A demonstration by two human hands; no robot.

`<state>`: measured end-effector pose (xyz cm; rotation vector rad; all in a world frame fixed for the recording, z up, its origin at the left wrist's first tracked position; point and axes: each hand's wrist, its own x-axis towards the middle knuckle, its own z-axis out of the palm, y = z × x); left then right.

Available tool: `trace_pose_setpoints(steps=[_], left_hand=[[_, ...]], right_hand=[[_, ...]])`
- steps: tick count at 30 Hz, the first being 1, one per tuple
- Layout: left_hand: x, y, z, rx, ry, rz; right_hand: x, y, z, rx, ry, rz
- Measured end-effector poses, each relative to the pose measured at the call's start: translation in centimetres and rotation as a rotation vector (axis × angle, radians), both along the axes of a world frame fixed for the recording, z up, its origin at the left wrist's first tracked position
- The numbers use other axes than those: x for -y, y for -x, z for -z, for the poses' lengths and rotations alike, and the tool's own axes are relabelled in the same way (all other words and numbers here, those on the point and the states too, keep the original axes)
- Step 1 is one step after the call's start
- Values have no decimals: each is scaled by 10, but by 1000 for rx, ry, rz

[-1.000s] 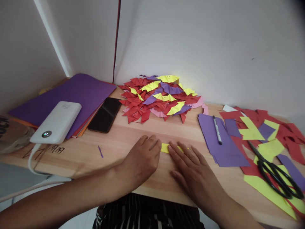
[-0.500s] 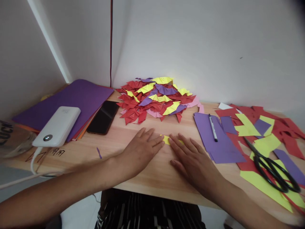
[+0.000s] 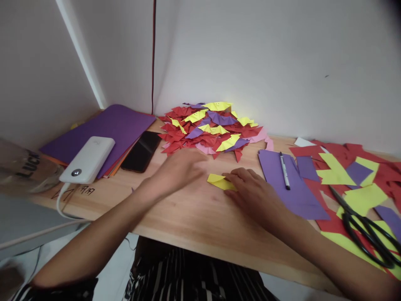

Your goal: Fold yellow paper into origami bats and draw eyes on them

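A small strip of folded yellow paper (image 3: pixel 216 180) lies on the wooden table in front of me, one fold lifted a little at its left end. My right hand (image 3: pixel 250 188) grips its right end, thumb on the near side and fingers over the top, hiding that part. Off the paper to the left, my left hand (image 3: pixel 181 169) is raised and blurred; thumb and fingers look apart, with nothing visible between them. Beyond both hands sits a heap of folded paper figures (image 3: pixel 216 118) in red, yellow, purple and pink, some yellow ones marked with small dots.
To the right, a marker (image 3: pixel 285 171) rests on purple paper (image 3: pixel 300 200), beside black-handled scissors (image 3: pixel 363 230) and coloured scraps (image 3: pixel 366 194). On the left are a phone (image 3: pixel 140 151), a cabled white power bank (image 3: pixel 89 159) on purple sheets (image 3: pixel 125 117), and a clear container (image 3: pixel 29 171).
My left hand has come off the yellow paper and moved up and left. My right hand has gone from lying flat to gripping the paper's right end. The view has shifted slightly.
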<state>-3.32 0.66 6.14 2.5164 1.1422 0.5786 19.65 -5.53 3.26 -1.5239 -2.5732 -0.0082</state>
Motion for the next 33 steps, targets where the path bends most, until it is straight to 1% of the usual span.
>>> trace_pose_setpoints(steps=[1,3,4,7,10,13,16,19,21,24,28,29,33], left_hand=[[3,-7,3,-73,16,43],[6,-21,11,-192,21,90],[6,-26,15,-214,1,99],[2,-34,26,-178,-2,163],[-4,-32,30,-66,21,189],[-7,-29,33,88,95,160],[-8,-28,36,241,179,84],[-8,-29,39,320,221,-9],[-9,-29,39,341,229,-56],[-8,-29,39,372,201,-92],[-6,-29,39,378,90,-84],[-5,-30,39,374,63,-72],[1,-35,38,357,17,-42]], right_hand=[[-2,1,0,-7,-3,-5],[-4,2,1,-21,-2,-14],[-5,1,2,-28,0,-17],[-6,-1,4,-59,-2,-6],[-4,-6,6,-101,-4,2],[-3,-10,9,-150,10,-1],[-2,-12,10,-221,35,6],[-2,-11,10,-292,101,11],[-1,-10,10,-333,150,-22],[0,-9,12,-404,193,-71],[3,-7,17,-550,230,9],[4,-6,18,-580,236,9],[5,-2,20,-591,208,-88]])
